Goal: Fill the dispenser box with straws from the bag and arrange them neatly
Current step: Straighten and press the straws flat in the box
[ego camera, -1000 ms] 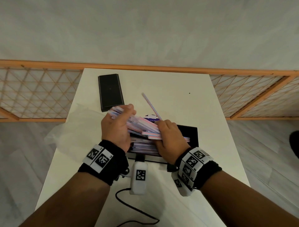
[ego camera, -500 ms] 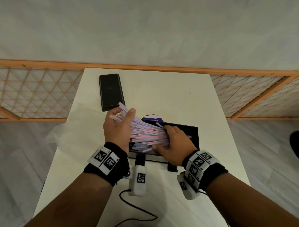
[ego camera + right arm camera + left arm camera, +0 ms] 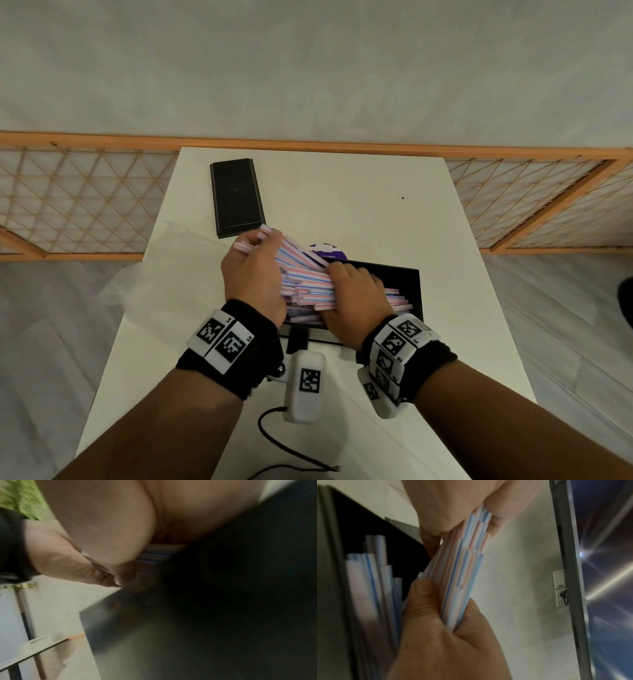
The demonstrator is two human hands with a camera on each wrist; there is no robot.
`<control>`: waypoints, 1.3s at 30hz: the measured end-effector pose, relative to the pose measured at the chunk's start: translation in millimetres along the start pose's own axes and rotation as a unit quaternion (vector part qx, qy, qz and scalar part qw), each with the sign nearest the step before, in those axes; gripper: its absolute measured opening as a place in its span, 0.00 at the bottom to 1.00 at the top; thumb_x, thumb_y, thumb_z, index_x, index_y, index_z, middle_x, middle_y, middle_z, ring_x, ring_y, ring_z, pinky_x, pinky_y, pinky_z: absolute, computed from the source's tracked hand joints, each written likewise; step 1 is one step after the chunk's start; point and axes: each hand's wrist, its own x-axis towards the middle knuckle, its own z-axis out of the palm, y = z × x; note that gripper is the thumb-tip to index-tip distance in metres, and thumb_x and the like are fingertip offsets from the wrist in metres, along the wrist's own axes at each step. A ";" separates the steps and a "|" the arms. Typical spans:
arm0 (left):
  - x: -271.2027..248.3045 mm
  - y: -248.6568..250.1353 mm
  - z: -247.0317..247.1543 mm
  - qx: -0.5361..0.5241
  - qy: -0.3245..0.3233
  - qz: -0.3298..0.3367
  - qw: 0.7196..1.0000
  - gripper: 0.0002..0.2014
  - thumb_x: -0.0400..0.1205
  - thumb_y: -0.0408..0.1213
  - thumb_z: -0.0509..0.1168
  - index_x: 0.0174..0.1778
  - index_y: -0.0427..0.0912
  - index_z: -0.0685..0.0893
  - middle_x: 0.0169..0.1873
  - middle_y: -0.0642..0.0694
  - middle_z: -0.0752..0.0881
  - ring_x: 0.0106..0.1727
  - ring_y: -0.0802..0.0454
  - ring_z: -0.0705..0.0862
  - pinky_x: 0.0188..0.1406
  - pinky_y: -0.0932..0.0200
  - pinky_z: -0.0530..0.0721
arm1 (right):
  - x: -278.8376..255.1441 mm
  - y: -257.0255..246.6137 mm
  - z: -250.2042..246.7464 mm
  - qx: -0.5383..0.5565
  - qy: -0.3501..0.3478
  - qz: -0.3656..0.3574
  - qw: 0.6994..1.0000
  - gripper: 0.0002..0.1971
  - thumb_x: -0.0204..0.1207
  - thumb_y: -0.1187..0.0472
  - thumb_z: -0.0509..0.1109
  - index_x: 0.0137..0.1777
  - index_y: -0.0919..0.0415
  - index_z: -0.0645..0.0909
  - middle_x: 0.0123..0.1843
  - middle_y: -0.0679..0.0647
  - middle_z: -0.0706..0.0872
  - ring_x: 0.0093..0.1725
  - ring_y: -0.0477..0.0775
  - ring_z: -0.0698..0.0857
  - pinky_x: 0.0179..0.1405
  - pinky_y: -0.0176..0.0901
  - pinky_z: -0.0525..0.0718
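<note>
Left hand (image 3: 251,274) curls round one end of the fanned bundle of pink-and-blue striped plastic straws (image 3: 303,279); right hand (image 3: 352,296) clasps the other end. The bundle hangs over the open black rectangular dispenser box (image 3: 409,284) — the crumpled clear plastic bag (image 3: 161,284) lies at nine o'clock. Best to square the ends first, then lower level.

left hand (image 3: 253,274), right hand (image 3: 352,294), both gripping

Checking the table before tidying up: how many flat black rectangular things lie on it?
2: the black lid at the far left, and the dispenser box under both hands, holding straws. Others may be hidden.
</note>
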 end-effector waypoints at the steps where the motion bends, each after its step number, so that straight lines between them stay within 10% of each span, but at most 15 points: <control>1: 1.3 2.1 -1.5 -0.005 0.001 0.001 1.000 0.02 0.83 0.31 0.70 0.49 0.39 0.83 0.42 0.37 0.91 0.38 0.43 0.92 0.39 0.44 0.93 | -1.5 -1.3 0.1 0.003 0.019 -0.012 1.000 0.26 0.72 0.47 0.71 0.68 0.53 0.70 0.63 0.52 0.78 0.61 0.61 0.76 0.69 0.61 0.71; 8: 15.2 -2.7 -21.6 0.109 0.004 0.078 0.991 0.13 0.79 0.37 0.74 0.58 0.49 0.81 0.48 0.49 0.86 0.45 0.53 0.87 0.47 0.56 0.85 | -11.5 19.1 4.4 0.024 0.014 -0.003 1.000 0.41 0.61 0.20 0.58 0.65 0.50 0.72 0.60 0.48 0.77 0.59 0.55 0.77 0.65 0.56 0.77; 14: 20.5 -0.9 -25.1 0.169 0.022 0.035 0.985 0.10 0.74 0.46 0.73 0.47 0.45 0.86 0.46 0.44 0.90 0.51 0.41 0.90 0.60 0.38 0.88 | -7.7 20.3 -0.3 -0.033 -0.073 0.017 0.997 0.60 0.52 0.12 0.57 0.82 0.46 0.56 0.78 0.49 0.70 0.75 0.60 0.70 0.78 0.65 0.64; 18: 12.5 15.9 -29.0 0.345 0.072 0.184 0.917 0.29 0.77 0.45 0.75 0.73 0.46 0.73 0.69 0.49 0.78 0.70 0.49 0.77 0.71 0.52 0.76 | -5.5 13.4 -1.2 -0.079 -0.110 0.014 0.991 0.56 0.55 0.16 0.64 0.81 0.43 0.59 0.77 0.49 0.70 0.75 0.61 0.68 0.78 0.68 0.61; 21: 0.3 31.6 -20.1 0.391 0.037 0.339 0.855 0.23 0.77 0.38 0.74 0.67 0.43 0.78 0.62 0.52 0.78 0.62 0.55 0.78 0.57 0.64 0.75 | -5.6 15.8 -1.3 -0.085 -0.118 0.020 0.989 0.55 0.55 0.17 0.65 0.81 0.42 0.59 0.75 0.49 0.70 0.74 0.61 0.68 0.78 0.70 0.60; 23: -9.7 31.1 -5.2 0.399 -0.023 0.286 0.871 0.13 0.77 0.38 0.74 0.55 0.46 0.82 0.52 0.53 0.84 0.49 0.55 0.85 0.47 0.65 0.80 | -6.1 16.5 0.1 -0.080 -0.119 0.011 0.990 0.54 0.56 0.18 0.66 0.81 0.40 0.57 0.76 0.48 0.69 0.74 0.61 0.68 0.77 0.71 0.60; 26: -19.4 19.3 18.7 0.217 -0.108 -0.019 0.970 0.10 0.78 0.34 0.73 0.54 0.37 0.84 0.46 0.42 0.87 0.44 0.46 0.89 0.43 0.53 0.87 | -7.9 16.1 -0.2 -0.068 -0.125 -0.020 0.990 0.53 0.60 0.21 0.67 0.83 0.38 0.53 0.81 0.45 0.65 0.76 0.62 0.65 0.78 0.73 0.57; 29: -26.4 13.5 31.9 0.009 -0.109 -0.226 0.968 0.10 0.82 0.29 0.68 0.57 0.29 0.81 0.53 0.32 0.80 0.52 0.39 0.87 0.56 0.47 0.90 | -9.6 17.3 -3.3 -0.048 -0.151 -0.025 0.987 0.55 0.61 0.23 0.69 0.85 0.42 0.49 0.85 0.45 0.62 0.80 0.62 0.62 0.78 0.77 0.52; 33: -21.3 8.6 34.3 0.007 -0.067 -0.223 0.973 0.07 0.86 0.34 0.66 0.54 0.33 0.79 0.59 0.32 0.79 0.53 0.39 0.87 0.66 0.44 0.85 | -4.1 18.0 -6.5 -0.040 -0.153 0.010 0.987 0.57 0.56 0.23 0.73 0.81 0.50 0.58 0.79 0.50 0.70 0.77 0.61 0.66 0.77 0.74 0.58; 39: -14.1 21.2 21.2 -0.019 -0.008 -0.150 0.988 0.20 0.88 0.42 0.63 0.71 0.33 0.76 0.62 0.34 0.83 0.55 0.36 0.89 0.52 0.46 0.87 | 1.4 16.7 -7.8 -0.066 -0.166 -0.002 0.984 0.57 0.50 0.23 0.76 0.78 0.48 0.63 0.78 0.50 0.72 0.76 0.63 0.68 0.76 0.73 0.58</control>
